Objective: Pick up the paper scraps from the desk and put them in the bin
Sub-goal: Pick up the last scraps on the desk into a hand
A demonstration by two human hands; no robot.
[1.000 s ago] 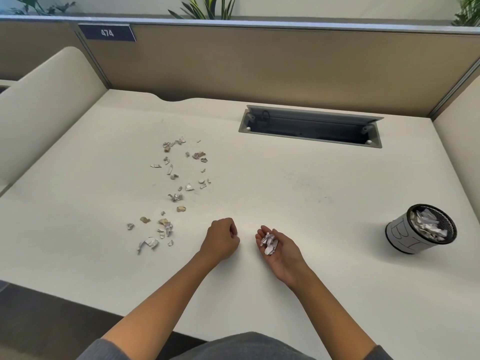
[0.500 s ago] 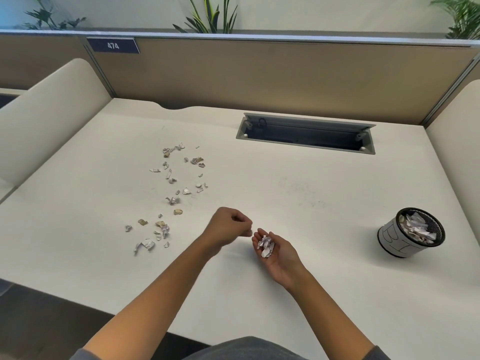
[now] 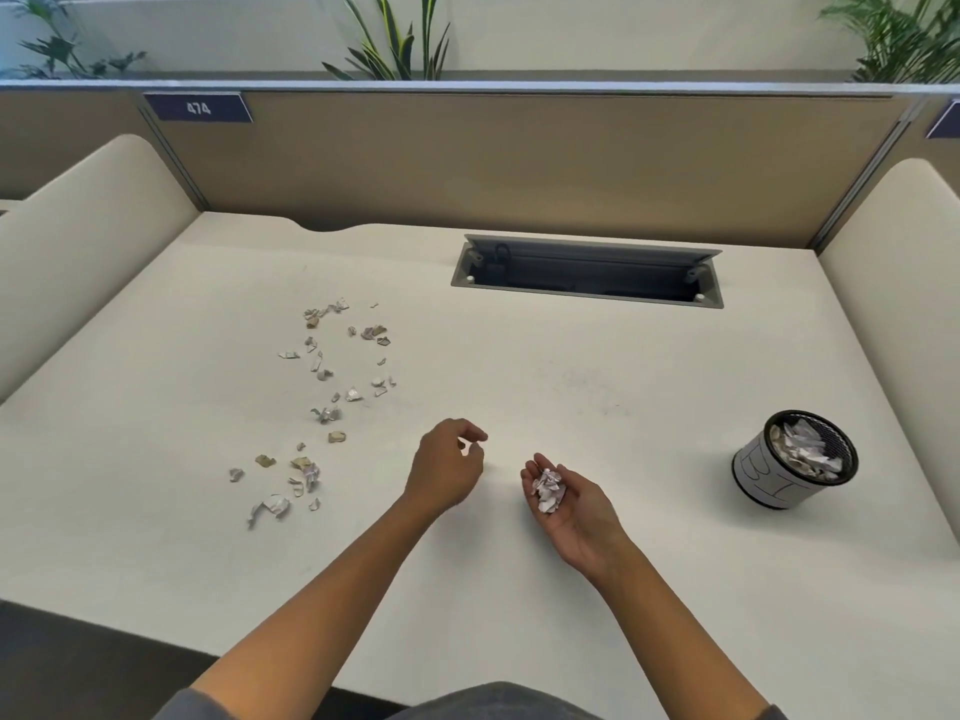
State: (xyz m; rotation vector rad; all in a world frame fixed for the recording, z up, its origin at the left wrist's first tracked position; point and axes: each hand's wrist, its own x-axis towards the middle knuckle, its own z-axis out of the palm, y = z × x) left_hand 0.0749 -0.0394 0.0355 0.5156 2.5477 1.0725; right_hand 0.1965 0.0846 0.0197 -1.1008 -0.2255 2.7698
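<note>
Right hand (image 3: 571, 504): seen lower centre of the frame, palm up and cupped just above the desk (image 3: 519, 366); a small heap of gathered scraps (image 3: 548, 490) is cradled in the open grip.

Left hand (image 3: 448, 467): shown just left of the right hand, knuckles up, fingers loosely curled and thumb and forefinger nearly closed. Whether anything is pinched in that narrow grip cannot be told.

Paper scraps (image 3: 324, 407): a loose trail is seen left of centre, running from near the left hand up toward the middle of the desk; many pieces are left lying, small, crumpled and well apart from one another.

Bin (image 3: 795, 458): a small round mesh-rimmed container is pictured at the right edge of the desk, well apart from both hands, already partly filled with torn paper. Hand-drawn letters are visible on its white wrap; they appear to read "BI" and the rest is turned away.

Cable hatch (image 3: 587, 277): an open grey recess is set into the desk, upper centre.

Label: a dark blue plate (image 3: 198, 108) reading "474" is fixed to the partition at upper left; part of a second plate is cut off at upper right, unreadable.

Step in hand: collection is judged to be midway, with one handful gathered and not yet emptied.

Next move: either more scraps are to be pinched singly from the trail and added to the cupped palm, or the palm is to be carried level across to the bin and tipped over its rim without spilling.
</note>
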